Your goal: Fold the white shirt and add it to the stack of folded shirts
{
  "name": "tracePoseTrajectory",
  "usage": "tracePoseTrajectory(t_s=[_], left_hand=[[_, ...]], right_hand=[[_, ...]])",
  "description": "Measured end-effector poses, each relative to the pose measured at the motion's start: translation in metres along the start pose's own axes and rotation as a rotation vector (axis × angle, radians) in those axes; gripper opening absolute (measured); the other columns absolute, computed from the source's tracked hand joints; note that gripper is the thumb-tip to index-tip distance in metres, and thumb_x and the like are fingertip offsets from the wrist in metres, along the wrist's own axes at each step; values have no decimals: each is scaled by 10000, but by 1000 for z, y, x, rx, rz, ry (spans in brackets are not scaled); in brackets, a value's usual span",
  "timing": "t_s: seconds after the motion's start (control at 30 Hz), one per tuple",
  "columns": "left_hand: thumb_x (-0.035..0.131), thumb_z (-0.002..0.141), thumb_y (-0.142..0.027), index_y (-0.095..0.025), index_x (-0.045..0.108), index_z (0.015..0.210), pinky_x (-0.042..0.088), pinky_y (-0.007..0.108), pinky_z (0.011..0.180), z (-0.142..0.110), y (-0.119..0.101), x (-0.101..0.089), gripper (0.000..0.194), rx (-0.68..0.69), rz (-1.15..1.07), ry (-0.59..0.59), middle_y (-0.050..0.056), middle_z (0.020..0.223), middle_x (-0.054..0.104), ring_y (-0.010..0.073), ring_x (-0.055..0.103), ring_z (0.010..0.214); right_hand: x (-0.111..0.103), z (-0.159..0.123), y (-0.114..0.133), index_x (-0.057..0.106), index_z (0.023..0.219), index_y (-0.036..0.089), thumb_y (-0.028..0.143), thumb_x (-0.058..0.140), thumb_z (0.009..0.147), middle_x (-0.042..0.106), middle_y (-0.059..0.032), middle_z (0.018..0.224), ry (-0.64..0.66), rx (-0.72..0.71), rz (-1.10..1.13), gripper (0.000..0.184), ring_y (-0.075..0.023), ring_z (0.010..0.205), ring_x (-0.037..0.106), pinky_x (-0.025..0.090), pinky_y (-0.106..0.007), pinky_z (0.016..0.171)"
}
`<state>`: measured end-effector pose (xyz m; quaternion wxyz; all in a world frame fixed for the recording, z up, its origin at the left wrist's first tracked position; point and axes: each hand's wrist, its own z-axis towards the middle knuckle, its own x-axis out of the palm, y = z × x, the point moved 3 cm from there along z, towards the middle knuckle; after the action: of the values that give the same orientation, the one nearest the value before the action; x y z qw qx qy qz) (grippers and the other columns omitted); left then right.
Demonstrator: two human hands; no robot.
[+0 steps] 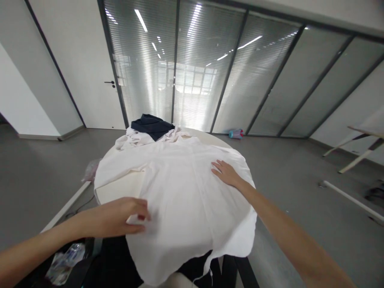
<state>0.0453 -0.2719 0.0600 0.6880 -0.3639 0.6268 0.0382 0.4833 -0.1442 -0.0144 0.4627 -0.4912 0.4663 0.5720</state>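
Observation:
A white button-front shirt (183, 192) lies spread over a round table (120, 189), its collar end away from me and its hem hanging over the near edge. My right hand (225, 173) rests with fingers spread on the upper right part of the shirt. Over the left side edge of the shirt is my left hand (129, 216), its fingers curved and apart with nothing visible between them. I cannot tell whether its fingertips touch the cloth. The shirt's left sleeve stretches out across the table's left side.
At the table's far edge lies a dark navy cloth (152, 125) on crumpled pale fabric (132, 140). A blue and pink basket (235, 134) is on the floor by the glass wall. Clear plastic (91, 170) is left of the table; another table (367, 134) stands far right.

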Motion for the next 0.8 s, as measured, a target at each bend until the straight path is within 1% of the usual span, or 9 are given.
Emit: tracePoseTrajectory(t_s=[0.07, 0.17, 0.27, 0.33, 0.43, 0.5, 0.6, 0.67, 0.8], left_hand=[[533, 961, -416, -248, 691, 1126, 480, 287, 912, 44, 13, -13, 283, 17, -10, -76, 51, 1115, 686, 193, 658, 999], [503, 961, -462, -218, 672, 1153, 455, 327, 1009, 118, 47, -24, 354, 21, 48, -236, 87, 1241, 641, 219, 627, 1115], [503, 949, -495, -184, 640, 1235, 409, 382, 1090, 179, 85, -22, 445, -46, 132, -325, 133, 1368, 581, 254, 576, 1229], [498, 946, -531, -199, 587, 1329, 344, 436, 1142, 203, 107, -14, 515, -90, 208, -345, 131, 1431, 543, 274, 503, 1320], [418, 965, -587, -242, 504, 1435, 230, 516, 1184, 217, 129, 0, 589, -145, 284, -308, 116, 1532, 442, 305, 348, 1443], [357, 983, -594, -252, 467, 1472, 196, 534, 1189, 218, 138, 7, 607, -163, 289, -280, 111, 1580, 366, 316, 285, 1474], [332, 992, -586, -264, 438, 1496, 185, 529, 1195, 217, 143, 13, 608, -156, 295, -275, 100, 1598, 329, 315, 256, 1487], [328, 992, -588, -273, 424, 1506, 180, 533, 1196, 217, 144, 14, 610, -156, 302, -267, 93, 1602, 319, 320, 244, 1490], [317, 993, -598, -286, 404, 1517, 178, 544, 1197, 218, 145, 14, 616, -163, 304, -260, 82, 1606, 311, 328, 230, 1494]], right_hand=[[-8, 6, 1, 585, 1359, 227, 510, 311, 1022, 510, -98, 1472, -47, 18, 14, 518, -264, 1363, 456, 331, -409, 1136], [-23, 24, -11, 644, 1250, 229, 385, 305, 1032, 602, -85, 1364, -120, 161, 22, 432, -239, 1246, 556, 407, -377, 1060], [-38, 46, -41, 596, 1311, 257, 293, 378, 994, 640, -77, 1308, -175, 396, 31, 386, -234, 1208, 586, 430, -374, 1030], [-43, 58, -66, 549, 1370, 262, 302, 424, 971, 665, -95, 1261, -175, 539, 44, 421, -251, 1178, 611, 457, -391, 993], [-43, 72, -100, 528, 1407, 251, 359, 497, 940, 661, -131, 1265, -145, 647, 50, 480, -282, 1169, 621, 489, -410, 943], [-39, 83, -116, 593, 1347, 259, 387, 530, 925, 666, -130, 1259, -121, 679, 57, 446, -284, 1165, 627, 497, -406, 927], [-34, 100, -134, 682, 1227, 254, 401, 505, 940, 687, -138, 1214, -111, 721, 64, 367, -278, 1126, 652, 509, -396, 899], [-33, 113, -145, 696, 1199, 238, 407, 447, 966, 700, -155, 1170, -129, 763, 62, 380, -275, 1079, 674, 526, -392, 860], [-30, 132, -168, 730, 1090, 176, 370, 433, 966, 736, -175, 964, -171, 795, 35, 376, -280, 914, 713, 557, -400, 750]])
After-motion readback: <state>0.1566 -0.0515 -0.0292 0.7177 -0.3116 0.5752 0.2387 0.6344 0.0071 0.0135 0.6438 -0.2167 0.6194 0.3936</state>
